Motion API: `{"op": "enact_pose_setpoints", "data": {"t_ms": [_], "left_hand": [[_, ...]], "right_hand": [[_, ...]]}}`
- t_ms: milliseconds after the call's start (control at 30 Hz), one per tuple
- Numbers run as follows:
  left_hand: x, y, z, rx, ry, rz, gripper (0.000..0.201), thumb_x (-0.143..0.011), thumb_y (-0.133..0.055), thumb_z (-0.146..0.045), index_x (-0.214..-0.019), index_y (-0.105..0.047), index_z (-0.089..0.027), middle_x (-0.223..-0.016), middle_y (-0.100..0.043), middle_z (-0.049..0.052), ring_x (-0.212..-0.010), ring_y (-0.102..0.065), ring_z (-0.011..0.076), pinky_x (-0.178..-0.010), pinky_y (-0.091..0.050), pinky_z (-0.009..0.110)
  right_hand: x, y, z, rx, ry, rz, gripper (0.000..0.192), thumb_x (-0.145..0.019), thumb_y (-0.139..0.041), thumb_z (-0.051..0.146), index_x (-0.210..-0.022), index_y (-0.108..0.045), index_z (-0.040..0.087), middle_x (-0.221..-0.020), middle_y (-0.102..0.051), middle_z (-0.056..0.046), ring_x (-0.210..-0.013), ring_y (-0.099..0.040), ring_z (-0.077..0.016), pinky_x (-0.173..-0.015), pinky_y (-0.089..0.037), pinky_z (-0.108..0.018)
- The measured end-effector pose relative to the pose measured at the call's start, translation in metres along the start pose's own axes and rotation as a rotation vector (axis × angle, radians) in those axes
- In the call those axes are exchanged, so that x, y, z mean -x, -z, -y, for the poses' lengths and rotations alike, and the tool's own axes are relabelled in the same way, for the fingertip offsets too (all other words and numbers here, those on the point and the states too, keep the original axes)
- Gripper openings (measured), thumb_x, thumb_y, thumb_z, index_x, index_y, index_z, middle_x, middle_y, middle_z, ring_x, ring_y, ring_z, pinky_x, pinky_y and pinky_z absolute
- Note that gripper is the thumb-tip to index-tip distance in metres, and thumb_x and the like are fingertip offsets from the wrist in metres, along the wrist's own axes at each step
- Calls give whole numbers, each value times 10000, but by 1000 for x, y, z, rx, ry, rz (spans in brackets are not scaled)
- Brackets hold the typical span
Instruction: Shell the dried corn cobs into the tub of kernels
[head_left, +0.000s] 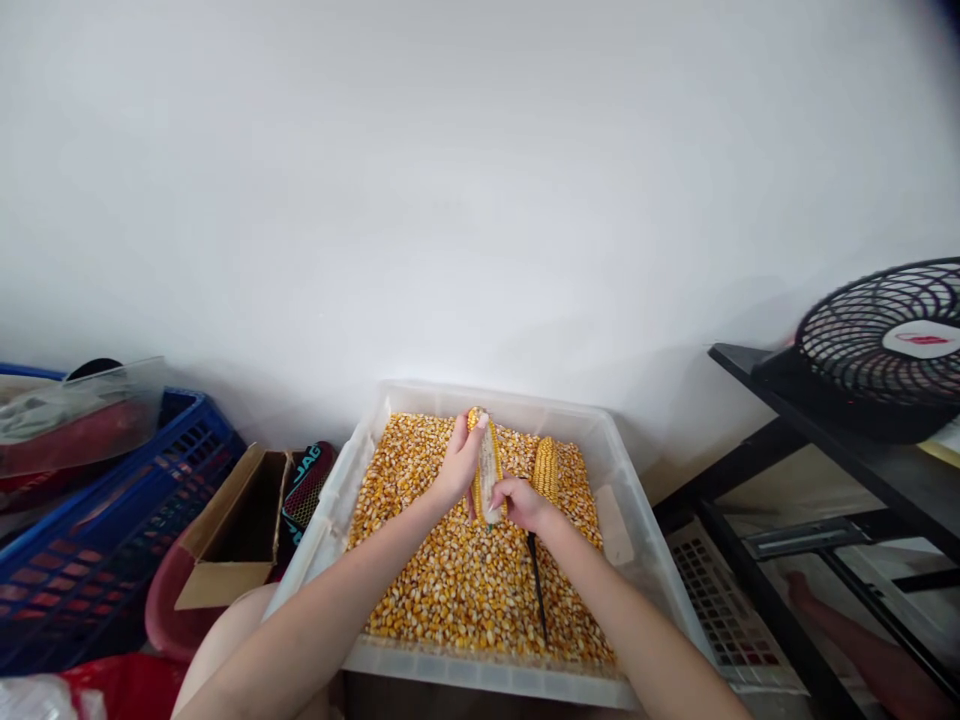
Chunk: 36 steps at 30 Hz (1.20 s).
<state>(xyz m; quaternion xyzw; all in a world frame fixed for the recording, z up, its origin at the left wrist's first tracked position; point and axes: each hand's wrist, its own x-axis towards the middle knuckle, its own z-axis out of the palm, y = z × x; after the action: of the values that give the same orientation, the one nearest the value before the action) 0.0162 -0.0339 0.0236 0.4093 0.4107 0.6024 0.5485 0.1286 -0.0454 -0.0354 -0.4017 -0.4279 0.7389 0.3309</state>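
Note:
A partly stripped corn cob is held over a clear plastic tub of loose corn kernels. Rows of yellow kernels remain along its sides, while a pale bare strip faces up. My left hand wraps around the cob's upper left side, thumb near the tip. Fingers curled, my right hand presses on the lower end of the same cob; its fingertips are partly hidden. Just beyond the right hand, a full corn cob lies on the kernels. A thin black rod-like tool rests below the right wrist, its upper end covered.
On the left stand a blue plastic crate, an open cardboard box and a red basin. A black fan sits on a dark-framed table at right. A white wall rises behind the tub.

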Motion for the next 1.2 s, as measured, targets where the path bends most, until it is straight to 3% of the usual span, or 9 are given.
{"op": "enact_pose_setpoints", "data": {"t_ms": [133,300,633,967,1133,1200], "left_hand": [[-5,0,-1,193,134,104,377,-718,-545,-523,-911,-543,-199,-760,-613,26,-666,-583,178,-584,-441,269],[-13,3,-2,244,239,83,434,-712,-485,-590,-751,-524,-159,-597,-583,25,-499,-536,147,-501,-413,265],[-1,1,2,138,51,52,345,-765,-480,-523,-727,-490,-180,-619,-586,14,-539,-543,146,-501,-399,250],[-1,0,1,209,76,57,268,-767,-514,-461,-772,-464,-198,-598,-578,-11,-568,-554,143,-529,-399,238],[2,-1,-9,360,213,282,385,-771,-447,-527,-904,-551,-181,-684,-611,32,-620,-584,171,-571,-431,274],[3,-2,-15,382,207,360,402,-759,-478,-512,-964,-560,-177,-722,-625,46,-660,-600,186,-611,-445,289]], "right_hand": [[-3,4,-3,14,7,15,511,-433,-441,157,-914,-613,165,-688,-653,-33,-624,-586,-195,-518,-425,-275],[1,2,-1,40,5,72,499,-456,-460,162,-935,-600,171,-700,-651,-23,-627,-589,-190,-526,-419,-272],[0,5,-7,167,-10,27,478,-467,-476,196,-926,-612,182,-664,-643,-16,-640,-587,-205,-526,-412,-285],[0,3,-8,106,12,98,454,-443,-458,174,-862,-632,177,-652,-643,-25,-625,-578,-199,-522,-407,-276],[0,16,-5,69,-89,162,449,-386,-403,211,-766,-630,139,-624,-630,-77,-591,-569,-209,-480,-400,-282],[-1,23,-3,48,-106,181,442,-356,-386,220,-718,-621,125,-599,-617,-96,-568,-563,-217,-445,-395,-285]]}}
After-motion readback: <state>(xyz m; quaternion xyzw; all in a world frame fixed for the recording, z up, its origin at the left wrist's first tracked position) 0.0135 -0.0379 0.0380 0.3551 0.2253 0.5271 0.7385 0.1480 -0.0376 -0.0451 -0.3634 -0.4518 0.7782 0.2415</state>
